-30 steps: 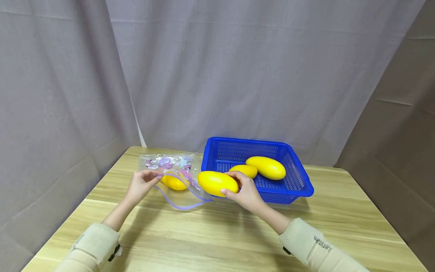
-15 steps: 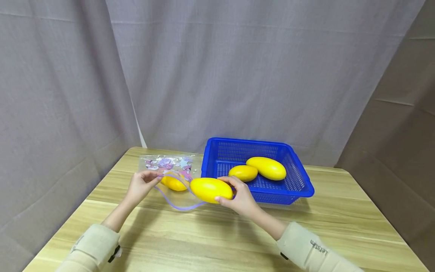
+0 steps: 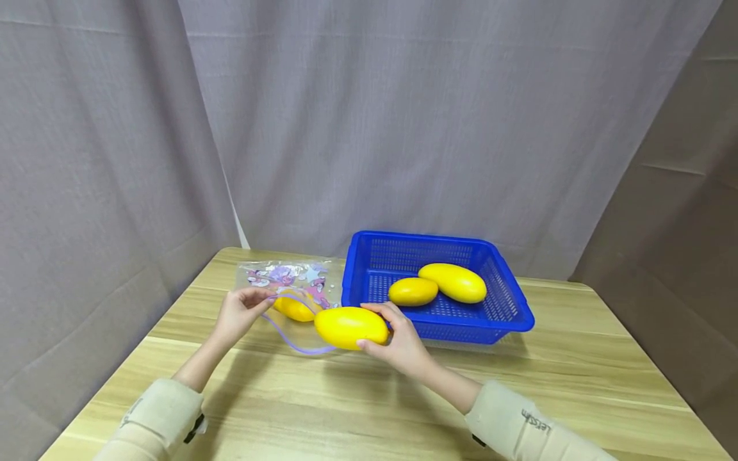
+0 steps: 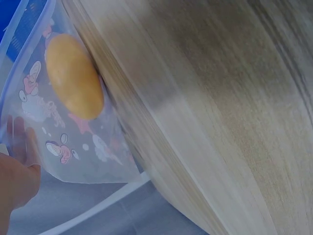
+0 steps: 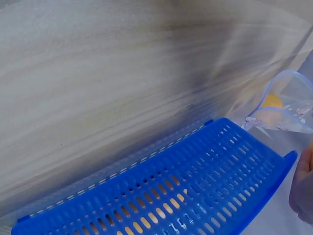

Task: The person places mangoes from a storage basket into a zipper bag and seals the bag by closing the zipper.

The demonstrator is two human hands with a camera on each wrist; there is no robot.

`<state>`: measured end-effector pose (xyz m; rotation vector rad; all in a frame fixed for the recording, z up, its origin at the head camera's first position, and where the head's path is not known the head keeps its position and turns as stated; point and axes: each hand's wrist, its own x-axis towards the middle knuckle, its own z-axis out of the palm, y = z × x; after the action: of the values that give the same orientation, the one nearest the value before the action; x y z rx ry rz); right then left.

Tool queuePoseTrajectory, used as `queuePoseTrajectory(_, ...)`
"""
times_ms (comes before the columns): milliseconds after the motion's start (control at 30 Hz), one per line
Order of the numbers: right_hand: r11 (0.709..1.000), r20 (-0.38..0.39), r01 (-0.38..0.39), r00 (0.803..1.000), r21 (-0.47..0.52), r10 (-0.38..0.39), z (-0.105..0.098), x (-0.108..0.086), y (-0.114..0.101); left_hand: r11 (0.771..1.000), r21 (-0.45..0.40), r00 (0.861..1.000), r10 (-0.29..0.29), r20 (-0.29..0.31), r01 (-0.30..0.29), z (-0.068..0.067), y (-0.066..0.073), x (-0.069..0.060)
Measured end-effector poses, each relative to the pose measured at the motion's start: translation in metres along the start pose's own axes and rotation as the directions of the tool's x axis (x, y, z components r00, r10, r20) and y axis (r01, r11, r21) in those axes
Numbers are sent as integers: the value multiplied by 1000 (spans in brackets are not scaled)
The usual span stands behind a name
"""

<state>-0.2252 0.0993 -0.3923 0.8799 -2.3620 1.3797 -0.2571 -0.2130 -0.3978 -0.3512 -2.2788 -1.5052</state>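
My left hand [image 3: 243,315] pinches the purple rim of a clear zip bag [image 3: 282,275] printed with pink and purple sea figures. The bag's mouth gapes toward me. Inside lies one yellow mango [image 3: 293,310], also visible through the film in the left wrist view. My right hand [image 3: 403,346] grips a larger yellow mango [image 3: 349,328] by its right end, thumb below and fingers on top. Its left end is at the bag's mouth, overlapping the rim in the head view; I cannot tell whether it has entered. In the right wrist view the right hand [image 5: 303,188] shows only at the edge.
A blue perforated basket [image 3: 438,239] stands just right of the bag. Two yellow mangoes lie in it, a small one [image 3: 412,292] touching a longer one [image 3: 455,283]. Wooden tabletop [image 3: 346,410] spreads in front, and grey curtain [image 3: 403,115] hangs behind.
The right hand has carried the mango left and slightly down, away from the basket to the bag's mouth. The left hand keeps its pinch on the rim and has barely moved.
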Motion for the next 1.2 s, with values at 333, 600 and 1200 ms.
queuePoseTrajectory(333,1000,5,-23,1000,3,23,7,-3,-2,1000,11,1000,4,-1,-4,0,-4,2)
queuePoseTrajectory(600,1000,59,-14,998,-7,14,14,-6,-1,1000,26,1000,5,10,-5,1,-2,2)
queuePoseTrajectory(1200,997,96,62,994,-53,-57,27,-6,-2,1000,13,1000,28,-11,-28,1,-4,-1)
